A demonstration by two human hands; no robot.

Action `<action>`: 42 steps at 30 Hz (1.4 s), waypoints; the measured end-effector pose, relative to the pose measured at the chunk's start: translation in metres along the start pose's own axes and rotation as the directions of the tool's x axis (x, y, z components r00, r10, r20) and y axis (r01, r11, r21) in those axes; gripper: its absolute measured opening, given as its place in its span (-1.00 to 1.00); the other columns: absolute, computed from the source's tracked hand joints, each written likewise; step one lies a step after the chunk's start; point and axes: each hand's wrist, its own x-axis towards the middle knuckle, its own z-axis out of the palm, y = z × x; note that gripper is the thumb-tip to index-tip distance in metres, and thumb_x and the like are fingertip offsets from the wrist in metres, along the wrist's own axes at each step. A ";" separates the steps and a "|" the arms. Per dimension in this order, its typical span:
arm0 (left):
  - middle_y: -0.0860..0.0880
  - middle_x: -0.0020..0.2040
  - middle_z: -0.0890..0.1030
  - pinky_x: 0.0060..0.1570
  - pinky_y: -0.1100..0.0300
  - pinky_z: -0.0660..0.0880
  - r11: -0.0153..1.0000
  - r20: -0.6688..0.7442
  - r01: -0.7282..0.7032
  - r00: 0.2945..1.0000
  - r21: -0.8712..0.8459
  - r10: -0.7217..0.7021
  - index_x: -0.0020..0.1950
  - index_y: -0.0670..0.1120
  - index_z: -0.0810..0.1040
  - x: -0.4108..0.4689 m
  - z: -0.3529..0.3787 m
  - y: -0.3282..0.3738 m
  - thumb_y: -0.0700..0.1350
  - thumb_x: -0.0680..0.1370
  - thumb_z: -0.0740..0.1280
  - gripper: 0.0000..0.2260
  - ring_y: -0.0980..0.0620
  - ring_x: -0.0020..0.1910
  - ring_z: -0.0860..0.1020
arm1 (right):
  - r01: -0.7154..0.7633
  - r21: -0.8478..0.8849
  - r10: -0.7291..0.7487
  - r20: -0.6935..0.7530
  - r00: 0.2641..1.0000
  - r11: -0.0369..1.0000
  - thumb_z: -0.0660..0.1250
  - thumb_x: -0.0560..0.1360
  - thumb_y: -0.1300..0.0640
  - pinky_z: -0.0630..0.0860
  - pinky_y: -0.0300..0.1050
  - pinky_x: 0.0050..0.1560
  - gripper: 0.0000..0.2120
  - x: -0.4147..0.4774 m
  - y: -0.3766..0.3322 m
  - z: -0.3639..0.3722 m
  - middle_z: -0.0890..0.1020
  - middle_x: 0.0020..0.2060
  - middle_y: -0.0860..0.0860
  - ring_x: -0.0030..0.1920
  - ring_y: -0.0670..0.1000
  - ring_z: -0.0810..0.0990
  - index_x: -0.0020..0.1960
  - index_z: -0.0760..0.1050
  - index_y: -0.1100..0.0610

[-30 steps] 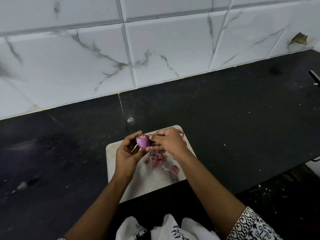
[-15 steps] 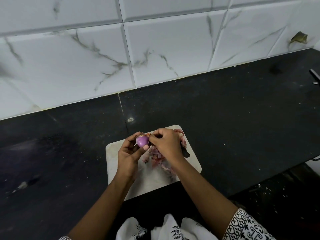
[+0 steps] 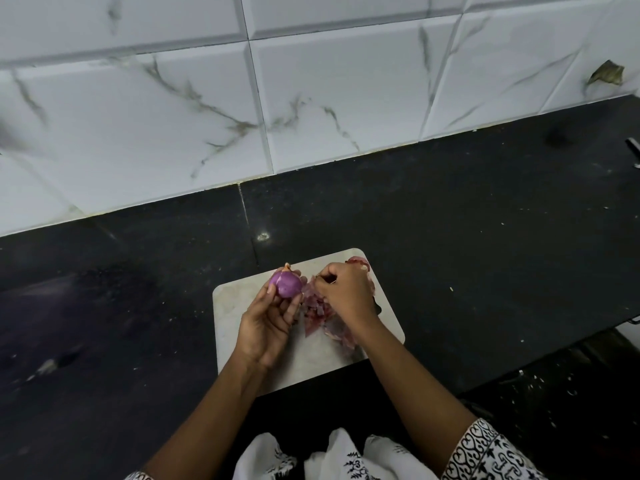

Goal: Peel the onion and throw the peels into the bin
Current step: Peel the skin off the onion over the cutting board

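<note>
My left hand (image 3: 268,323) holds a small purple onion (image 3: 285,285) at its fingertips, above the left half of a white cutting board (image 3: 232,303). The onion's purple flesh is bare on the side facing me, with a bit of orange skin at its tip. My right hand (image 3: 348,294) is just to the right of the onion and apart from it. Its fingers are curled and pinch a small strip of peel. A heap of pink onion peels (image 3: 320,315) lies on the board under and beside that hand. No bin is in view.
The board lies on a black stone counter (image 3: 467,254) near its front edge. A white marble-tiled wall (image 3: 311,98) stands behind. Small crumbs dot the counter at right. A metal object (image 3: 633,150) pokes in at the right edge. My patterned white clothing (image 3: 346,455) is at the bottom.
My right hand has pulled away from the onion to the right over the peel heap. My left hand has turned the onion, so more of its bare purple side shows.
</note>
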 end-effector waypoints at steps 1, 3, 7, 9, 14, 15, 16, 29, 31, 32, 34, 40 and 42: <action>-0.24 0.22 0.57 0.11 0.08 0.55 1.000 -0.006 0.002 1.000 -0.030 -0.002 0.16 -0.16 0.63 0.000 -0.001 0.000 -0.07 0.10 0.66 -0.35 -0.08 0.08 0.63 | 0.018 -0.027 -0.018 -0.012 1.000 0.999 0.39 0.42 0.21 0.29 -0.57 -0.36 -0.92 0.000 0.000 0.001 0.66 -0.30 0.00 -0.37 -0.17 0.45 -0.20 0.62 0.21; -0.23 0.16 0.61 0.03 0.12 0.60 0.995 -0.021 -0.002 1.000 -0.097 0.000 0.11 -0.16 0.66 0.001 -0.002 0.000 -0.10 0.09 0.65 -0.39 -0.09 0.08 0.63 | 0.050 -0.093 -0.051 -0.011 0.999 0.994 0.38 0.43 0.20 0.32 -0.46 -0.36 -0.93 0.001 0.002 0.005 0.67 -0.28 0.03 -0.33 -0.11 0.50 -0.19 0.61 0.20; -0.24 0.08 0.64 0.08 0.09 0.55 0.992 -0.121 -0.017 0.993 -0.129 0.001 0.19 -0.20 0.58 0.002 -0.001 0.000 -0.11 0.41 0.36 -0.63 -0.08 -0.03 0.67 | 0.094 -0.206 -0.083 0.060 0.995 0.974 0.36 0.45 0.20 0.52 -0.11 -0.09 -0.92 0.001 0.005 0.010 0.67 -0.20 0.05 -0.18 0.00 0.60 -0.12 0.60 0.19; -0.19 0.00 0.66 0.05 0.07 0.55 0.999 -0.150 -0.032 0.988 -0.034 0.027 0.26 -0.21 0.47 0.004 -0.003 -0.001 -0.11 0.47 0.28 -0.62 -0.02 -0.13 0.67 | 0.132 -0.151 -0.127 0.039 0.991 0.980 0.33 0.45 0.25 0.53 -0.05 -0.02 -0.88 -0.001 0.004 0.010 0.65 -0.10 0.04 -0.09 0.00 0.59 -0.03 0.57 0.16; -0.11 -0.07 0.66 -0.22 0.18 0.61 0.986 -0.120 -0.068 0.989 0.153 0.087 0.19 -0.14 0.46 0.006 -0.009 0.001 -0.05 0.10 0.65 -0.27 0.02 -0.19 0.66 | 0.507 -0.029 -0.488 0.228 0.843 0.861 0.30 0.45 0.28 0.42 -0.21 0.10 -0.58 -0.007 -0.011 0.003 0.46 0.21 0.00 0.22 -0.03 0.41 0.28 0.44 0.05; -0.11 -0.05 0.64 -0.22 0.18 0.61 0.980 -0.100 -0.076 0.990 0.183 0.095 0.17 -0.14 0.46 0.007 -0.012 0.001 -0.02 0.04 0.67 -0.23 0.02 -0.18 0.66 | 0.575 -0.055 -0.532 0.317 0.785 0.816 0.34 0.43 0.26 0.40 -0.23 0.07 -0.57 -0.006 -0.013 0.001 0.46 0.20 0.00 0.22 -0.03 0.39 0.28 0.43 0.04; -0.11 -0.03 0.62 -0.23 0.18 0.61 0.975 -0.086 -0.085 0.991 0.203 0.105 0.14 -0.14 0.47 0.007 -0.013 0.001 -0.01 0.02 0.68 -0.23 0.02 -0.16 0.66 | 0.620 -0.074 -0.555 0.374 0.743 0.781 0.37 0.41 0.24 0.39 -0.22 0.03 -0.56 -0.003 -0.014 0.000 0.46 0.19 0.01 0.20 -0.02 0.39 0.27 0.44 0.06; -0.17 0.01 0.64 -0.14 0.12 0.63 0.962 -0.038 -0.076 0.995 0.262 0.089 0.05 -0.12 0.53 0.004 -0.015 0.004 0.04 0.01 0.68 -0.31 -0.01 -0.16 0.67 | 0.669 0.028 -0.610 0.441 0.659 0.743 0.51 0.32 0.14 0.53 -0.03 -0.15 -0.73 0.021 -0.021 -0.015 0.50 -0.11 0.03 -0.14 -0.02 0.52 -0.08 0.49 0.18; -0.19 0.03 0.62 -0.11 0.10 0.63 0.965 -0.033 -0.075 0.996 0.251 0.086 0.04 -0.13 0.53 0.005 -0.015 0.006 0.03 0.02 0.68 -0.31 -0.01 -0.15 0.67 | 0.654 0.043 -0.600 0.446 0.664 0.756 0.50 0.34 0.16 0.53 -0.03 -0.14 -0.78 0.021 -0.020 -0.016 0.49 -0.12 0.02 -0.13 -0.02 0.52 -0.15 0.48 0.18; -0.20 0.05 0.61 -0.10 0.10 0.63 0.965 -0.033 -0.075 0.996 0.252 0.086 0.04 -0.13 0.52 0.006 -0.014 0.007 0.03 0.01 0.68 -0.31 -0.02 -0.15 0.67 | 0.641 0.056 -0.594 0.447 0.669 0.765 0.50 0.34 0.17 0.53 -0.03 -0.13 -0.79 0.021 -0.020 -0.016 0.48 -0.12 0.00 -0.12 -0.02 0.52 -0.15 0.48 0.17; -0.22 0.09 0.59 -0.09 0.11 0.63 0.958 -0.040 -0.072 0.995 0.279 0.086 0.05 -0.14 0.51 0.006 -0.014 0.010 0.04 0.00 0.68 -0.28 -0.03 -0.13 0.67 | 0.611 0.093 -0.582 0.441 0.683 0.786 0.51 0.33 0.17 0.53 -0.08 -0.12 -0.77 0.022 -0.020 -0.018 0.49 -0.13 -0.03 -0.12 -0.04 0.53 -0.12 0.50 0.17; -0.18 0.04 0.60 -0.14 0.16 0.63 0.951 -0.060 -0.078 0.993 0.301 0.100 0.03 -0.15 0.51 0.005 -0.009 0.010 0.04 -0.05 0.69 -0.25 -0.01 -0.17 0.67 | 0.614 0.103 -0.585 0.457 0.670 0.783 0.51 0.34 0.17 0.51 -0.22 -0.14 -0.74 0.025 -0.019 -0.021 0.54 -0.13 0.01 -0.14 -0.05 0.55 -0.04 0.54 0.21; -0.16 0.01 0.60 -0.10 0.13 0.63 0.944 -0.059 -0.066 0.994 0.323 0.090 0.02 -0.15 0.52 0.005 -0.009 0.010 0.04 -0.05 0.69 -0.26 -0.01 -0.16 0.67 | 0.586 0.105 -0.556 0.483 0.677 0.803 0.50 0.35 0.17 0.52 -0.23 -0.15 -0.78 0.026 -0.019 -0.023 0.52 -0.14 -0.05 -0.13 -0.08 0.55 -0.06 0.55 0.19</action>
